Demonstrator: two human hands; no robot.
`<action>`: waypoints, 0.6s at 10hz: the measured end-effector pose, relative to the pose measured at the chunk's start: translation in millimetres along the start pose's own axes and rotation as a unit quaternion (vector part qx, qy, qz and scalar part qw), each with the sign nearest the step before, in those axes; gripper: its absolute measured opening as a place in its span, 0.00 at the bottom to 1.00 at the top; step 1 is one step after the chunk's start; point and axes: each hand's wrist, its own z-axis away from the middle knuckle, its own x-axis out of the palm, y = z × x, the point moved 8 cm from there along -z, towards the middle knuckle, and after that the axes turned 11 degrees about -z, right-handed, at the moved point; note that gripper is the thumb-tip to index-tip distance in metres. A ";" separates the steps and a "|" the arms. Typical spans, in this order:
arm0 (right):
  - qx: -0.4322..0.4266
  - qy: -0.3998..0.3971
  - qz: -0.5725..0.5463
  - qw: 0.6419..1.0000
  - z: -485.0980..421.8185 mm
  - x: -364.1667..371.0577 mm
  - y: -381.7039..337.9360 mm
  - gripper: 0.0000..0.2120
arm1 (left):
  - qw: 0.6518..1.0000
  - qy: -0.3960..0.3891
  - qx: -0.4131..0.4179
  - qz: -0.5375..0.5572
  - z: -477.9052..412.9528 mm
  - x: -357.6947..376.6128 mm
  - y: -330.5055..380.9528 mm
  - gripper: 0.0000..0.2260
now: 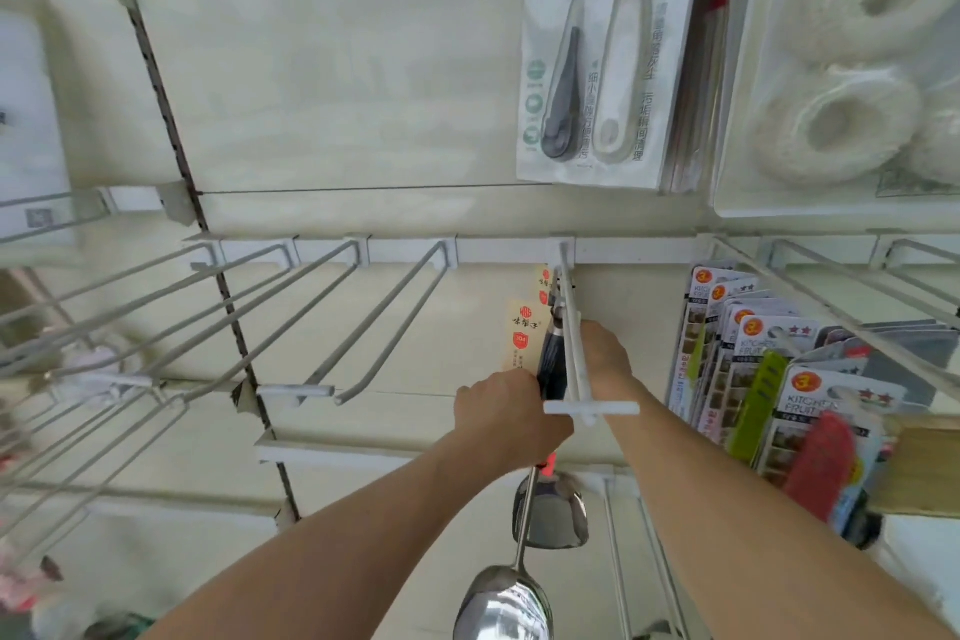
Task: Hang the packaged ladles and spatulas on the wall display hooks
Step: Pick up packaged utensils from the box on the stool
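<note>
- Ladle [501, 608] hangs bowl-down at the bottom of the view, its steel shaft rising straight to the left hand [511, 411].
- Spatula [553, 517] hangs just behind the ladle, blade down, close under the same hand.
- The left hand has its fingers curled tight round the 2 utensils where shaft meets the dark handles [550, 364], gripping them together.
- The handles run upward right below the display hook [567, 327]; cream card tags [523, 340] with red print stand at their upper ends, near the wall.
- The right hand [605, 353] is raised just beside the hook on its right, about level with the handle tops; its fingers are hidden behind the wire, so I cannot tell whether it holds anything.
- The hook is white wire, jutting from a white rail [509, 250] and ending in a short crossbar [592, 408] between the 2 wrists.
- More wire hooks [384, 322] stick out of the rail to the left.
- Peeler packs [769, 369] hang in a row to the right.
- A carded brush set [592, 68] hangs above.
</note>
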 end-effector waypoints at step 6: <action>-0.048 0.006 0.089 0.995 97.3 -12.1 1.8 0.10 | 0.986 0.095 0.058 -0.127 88.5 -18.4 3.2 0.10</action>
